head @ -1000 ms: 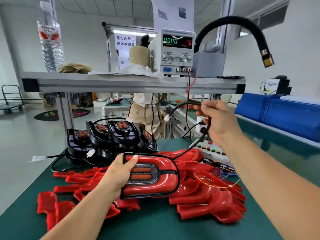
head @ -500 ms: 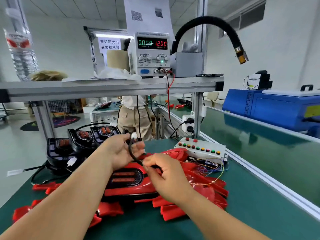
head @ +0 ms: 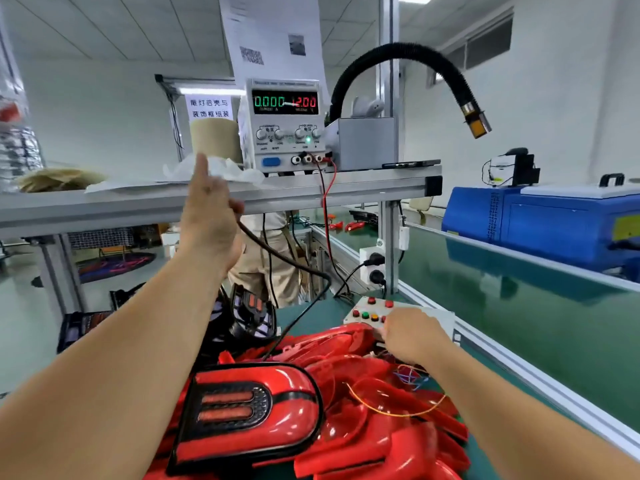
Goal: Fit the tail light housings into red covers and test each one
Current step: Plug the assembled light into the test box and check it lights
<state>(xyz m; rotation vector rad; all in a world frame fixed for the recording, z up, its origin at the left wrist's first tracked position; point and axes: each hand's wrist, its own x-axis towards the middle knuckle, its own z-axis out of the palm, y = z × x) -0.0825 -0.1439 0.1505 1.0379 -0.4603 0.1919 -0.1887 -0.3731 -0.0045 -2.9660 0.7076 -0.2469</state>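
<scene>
— What lies nearest?

— An assembled tail light (head: pixel 246 410), black housing seated in its red cover, face up on a heap of loose red covers (head: pixel 374 441). Neither hand touches it; it lies low between the two forearms.

— And the right hand (head: pixel 412 337)?

— Beyond the tail light and to its right, knuckles towards the camera, at the near edge of the button box (head: pixel 372 311). Its fingertips are hidden, so I cannot tell whether they press or pinch anything.

— Further back?

— Bare black housings (head: pixel 252 313) stand behind the heap, partly hidden by the left forearm.

— The left hand (head: pixel 211 216)?

— Raised well above the tail light, gripping a black cable (head: pixel 277 256) that droops down to the heap, index finger pointing upward.

— Farthest?

— The power supply (head: pixel 285 126) on the shelf (head: pixel 138 199), reading 0.000 and 12.00.
</scene>
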